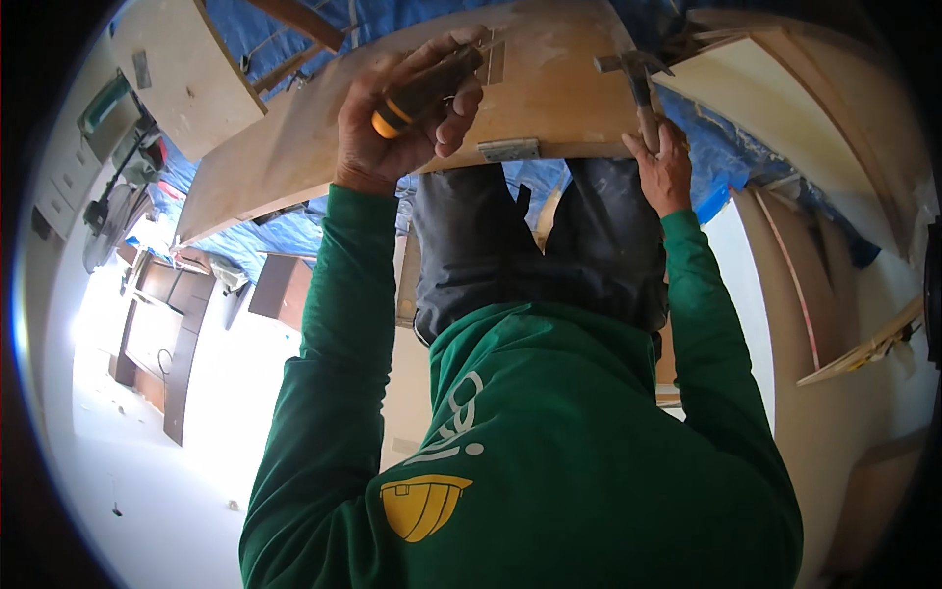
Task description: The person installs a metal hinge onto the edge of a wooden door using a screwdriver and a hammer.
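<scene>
My left hand (407, 108) is closed around the black-and-orange handle of a chisel (432, 88), raised over a wooden door panel (569, 98). Its blade is mostly hidden behind my fingers. A small rectangular recess (497, 61) shows in the wood just beside that hand. Over at the panel's right end, my right hand (664, 167) grips a claw hammer (640, 83) by the lower handle, its metal head up and away from the fingers. A grey metal hinge plate (510, 149) lies on the panel's near edge, between my two hands.
Blue plastic sheeting (240, 250) spreads under and around the panel. Another pale board (186, 69) stands at the far left, and a curved wooden panel (824, 128) at the right. Brown wooden furniture parts (182, 334) and tools stand farther left. My legs (540, 236) are against the panel's near side.
</scene>
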Demonstrator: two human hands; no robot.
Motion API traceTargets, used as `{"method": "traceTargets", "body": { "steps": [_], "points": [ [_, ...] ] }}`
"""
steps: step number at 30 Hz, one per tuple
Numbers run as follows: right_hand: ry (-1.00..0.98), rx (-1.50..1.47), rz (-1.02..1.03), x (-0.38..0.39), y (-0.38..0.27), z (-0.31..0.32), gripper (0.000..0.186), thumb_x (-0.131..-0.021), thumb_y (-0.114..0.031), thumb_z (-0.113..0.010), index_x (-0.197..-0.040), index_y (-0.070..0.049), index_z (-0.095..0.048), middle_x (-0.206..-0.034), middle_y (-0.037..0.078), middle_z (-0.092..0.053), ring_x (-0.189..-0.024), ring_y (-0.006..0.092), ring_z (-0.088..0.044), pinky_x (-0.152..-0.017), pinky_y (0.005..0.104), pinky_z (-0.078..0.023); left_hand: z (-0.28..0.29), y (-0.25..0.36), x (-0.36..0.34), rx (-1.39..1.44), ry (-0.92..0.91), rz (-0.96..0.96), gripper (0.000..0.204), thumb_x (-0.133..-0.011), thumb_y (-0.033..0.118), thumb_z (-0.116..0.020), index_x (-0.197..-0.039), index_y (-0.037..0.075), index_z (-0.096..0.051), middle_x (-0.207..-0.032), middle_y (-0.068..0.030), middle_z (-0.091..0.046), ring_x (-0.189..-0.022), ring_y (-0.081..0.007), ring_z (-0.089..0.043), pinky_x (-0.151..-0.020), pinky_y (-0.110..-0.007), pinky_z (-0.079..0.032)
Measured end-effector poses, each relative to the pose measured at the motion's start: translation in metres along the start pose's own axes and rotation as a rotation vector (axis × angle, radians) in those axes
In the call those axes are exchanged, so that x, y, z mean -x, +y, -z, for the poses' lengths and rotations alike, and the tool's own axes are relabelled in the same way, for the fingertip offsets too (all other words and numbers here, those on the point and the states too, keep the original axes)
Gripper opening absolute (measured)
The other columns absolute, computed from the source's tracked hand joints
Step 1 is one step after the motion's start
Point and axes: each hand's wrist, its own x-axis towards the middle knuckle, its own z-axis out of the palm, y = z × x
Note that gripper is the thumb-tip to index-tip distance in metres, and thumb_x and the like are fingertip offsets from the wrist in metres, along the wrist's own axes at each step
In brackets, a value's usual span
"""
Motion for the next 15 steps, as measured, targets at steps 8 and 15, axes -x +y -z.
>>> {"method": "traceTargets", "body": {
  "steps": [8, 15],
  "points": [
    [-0.109, -0.07, -0.083, -0.006, 0.004, 0.004, 0.053, -0.1, -0.04, -0.077, -0.132, 0.0, -0.064, -0.13, 0.024, -0.069, -0.122, 0.0461, -0.063, -0.102, 0.0526, -0.052, -0.024, 0.006, -0.019, -0.908, 0.538, 0.134, 0.067, -0.101, 0.05, -0.077, -0.14, -0.004, -0.066, -0.089, -0.0065, -0.069, -0.079, -0.0167, -0.065, -0.063, -0.026, -0.052],
    [-0.149, -0.116, -0.099, -0.006, 0.001, 0.007, 0.05, -0.099, -0.037, -0.078, -0.135, -0.005, -0.066, -0.124, 0.019, -0.071, -0.115, 0.0419, -0.067, -0.096, 0.0515, -0.054, 0.042, -0.023, -0.06, -1.47, 0.674, 0.077, 0.046, -0.1, 0.046, -0.077, -0.115, 0.003, -0.079, -0.098, -0.0115, -0.077, -0.096, -0.0223, -0.074, -0.089, -0.037, -0.056]
  ]
}}
